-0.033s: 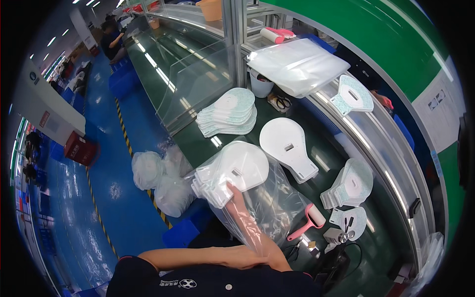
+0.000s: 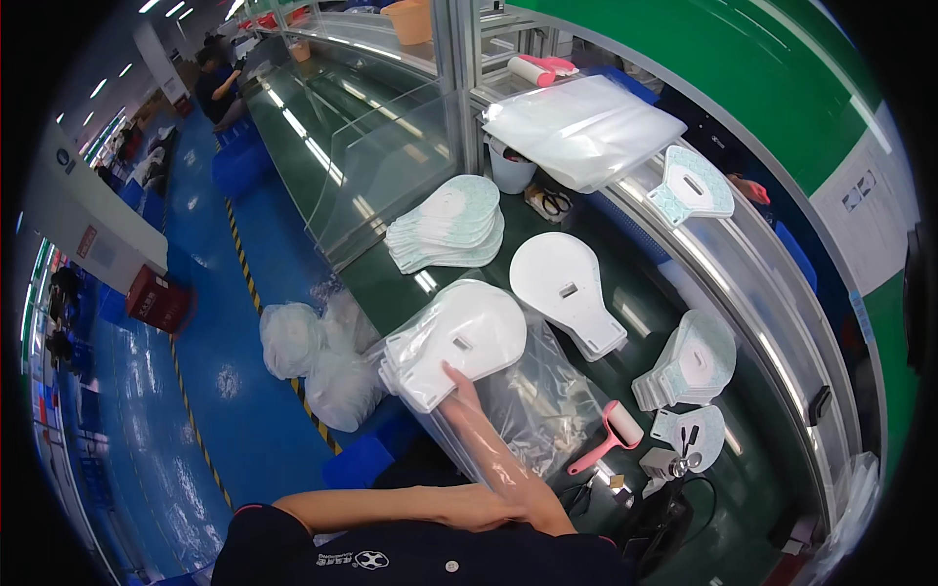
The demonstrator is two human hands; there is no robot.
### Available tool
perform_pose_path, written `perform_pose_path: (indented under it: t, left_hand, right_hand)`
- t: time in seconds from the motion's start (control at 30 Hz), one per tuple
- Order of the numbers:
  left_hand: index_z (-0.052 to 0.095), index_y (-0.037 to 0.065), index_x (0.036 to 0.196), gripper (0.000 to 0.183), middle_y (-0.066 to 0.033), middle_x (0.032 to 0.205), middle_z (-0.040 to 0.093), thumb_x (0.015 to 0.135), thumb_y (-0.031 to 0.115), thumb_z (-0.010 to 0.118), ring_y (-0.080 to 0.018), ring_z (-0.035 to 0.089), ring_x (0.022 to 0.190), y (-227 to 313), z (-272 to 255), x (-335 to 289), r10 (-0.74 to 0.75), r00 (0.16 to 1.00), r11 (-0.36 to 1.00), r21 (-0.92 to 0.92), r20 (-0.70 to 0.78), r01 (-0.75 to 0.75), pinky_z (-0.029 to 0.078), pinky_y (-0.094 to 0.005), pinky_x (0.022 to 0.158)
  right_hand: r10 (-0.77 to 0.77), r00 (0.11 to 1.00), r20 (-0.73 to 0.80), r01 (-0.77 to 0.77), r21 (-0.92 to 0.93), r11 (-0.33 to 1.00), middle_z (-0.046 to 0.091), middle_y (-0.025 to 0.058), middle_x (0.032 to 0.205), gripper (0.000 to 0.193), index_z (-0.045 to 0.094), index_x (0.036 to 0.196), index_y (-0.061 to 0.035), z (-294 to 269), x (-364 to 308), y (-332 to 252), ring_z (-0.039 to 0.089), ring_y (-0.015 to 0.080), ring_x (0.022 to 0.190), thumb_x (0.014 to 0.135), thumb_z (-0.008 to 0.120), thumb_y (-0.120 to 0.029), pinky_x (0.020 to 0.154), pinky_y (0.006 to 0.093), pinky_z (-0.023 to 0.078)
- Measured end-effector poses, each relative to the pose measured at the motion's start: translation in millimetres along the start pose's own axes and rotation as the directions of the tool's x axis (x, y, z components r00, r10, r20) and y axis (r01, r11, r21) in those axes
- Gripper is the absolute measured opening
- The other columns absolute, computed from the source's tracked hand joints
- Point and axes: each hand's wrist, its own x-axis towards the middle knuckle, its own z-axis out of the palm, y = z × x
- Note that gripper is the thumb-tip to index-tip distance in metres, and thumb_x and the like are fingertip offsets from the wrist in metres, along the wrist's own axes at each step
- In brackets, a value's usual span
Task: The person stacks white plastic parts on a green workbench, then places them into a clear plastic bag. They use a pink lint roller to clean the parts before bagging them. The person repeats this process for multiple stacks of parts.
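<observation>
My right hand [image 2: 463, 390] reaches inside a clear plastic bag [image 2: 552, 415] and grips the narrow end of a stack of white paddle-shaped panels [image 2: 479, 327]. Its thumb lies on the top panel; the other fingers are hidden underneath. The bag drapes over the stack and along my right forearm. My left forearm crosses in front of my body, and my left hand [image 2: 500, 507] meets the right forearm, its fingers hidden. Just right of the bagged stack lie more white panels [image 2: 562, 278]. A pink-handled lint roller [image 2: 608, 437] lies beside the bag.
Patterned panels are stacked at the back [image 2: 447, 225] and at the right [image 2: 689, 361]. A pile of flat clear bags [image 2: 586, 127] lies on the raised rail. Scissors [image 2: 553, 205] rest near a white bucket [image 2: 510, 168]. Bagged items [image 2: 327, 356] sit left of the green bench [image 2: 376, 288].
</observation>
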Motion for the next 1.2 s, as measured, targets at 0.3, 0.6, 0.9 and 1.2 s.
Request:
perform_pose_path:
  t: [0.3, 0.6, 0.9, 1.2]
  left_hand:
    - [0.053, 0.002, 0.112, 0.03, -0.0086, 0.096, 0.063, 0.089, 0.021, 0.052, -0.0149, 0.058, 0.09, -139, -142, -91, -0.368, 0.375, 0.93, -0.335, -0.851, 0.153, 0.044, -0.03, 0.083]
    - [0.049, 0.003, 0.124, 0.075, -0.0159, 0.125, 0.049, 0.089, 0.061, 0.017, -0.0237, 0.044, 0.118, -243, -129, -108, -0.762, 0.386, 0.647, -0.65, -0.521, 0.4, 0.029, -0.0312, 0.099]
    - [0.034, -0.003, 0.132, 0.075, -0.0106, 0.137, 0.035, 0.091, 0.057, 0.016, -0.0195, 0.03, 0.126, -194, -91, -114, -0.739, 0.569, 0.561, -0.797, -0.361, 0.223, 0.019, -0.0285, 0.106]
    - [0.03, -0.002, 0.135, 0.068, -0.0114, 0.139, 0.032, 0.094, 0.05, 0.013, -0.0196, 0.026, 0.129, -205, -74, -108, -0.679, 0.506, 0.644, -0.762, -0.532, 0.064, 0.015, -0.0282, 0.107]
  right_hand:
    - [0.144, 0.986, 0.08, -0.145, 0.012, 0.989, 0.048, 0.0145, 0.121, 0.049, 0.037, 0.126, -0.0026, 2, -14, -8, 0.049, 0.0276, 0.11, 0.085, 0.053, -0.025, 0.094, 0.044, 0.039]
    - [-0.082, 0.986, 0.142, 0.101, -0.129, 0.987, 0.048, 0.0135, 0.121, 0.051, 0.035, 0.127, -0.0009, 5, -9, -11, 0.047, 0.0283, 0.112, 0.082, 0.057, -0.015, 0.097, 0.0408, 0.037]
    - [-0.213, 0.975, 0.069, 0.218, -0.083, 0.972, 0.049, 0.0132, 0.118, 0.05, 0.036, 0.124, 0.0007, 7, -1, 4, 0.047, 0.0261, 0.111, 0.081, 0.06, -0.008, 0.098, 0.0384, 0.037]
    - [-0.296, 0.955, -0.031, 0.236, -0.53, 0.815, 0.048, 0.0137, 0.119, 0.058, 0.034, 0.127, 0.0042, -3, -11, 14, 0.049, 0.0223, 0.108, 0.081, 0.064, -0.015, 0.09, 0.0325, 0.043]
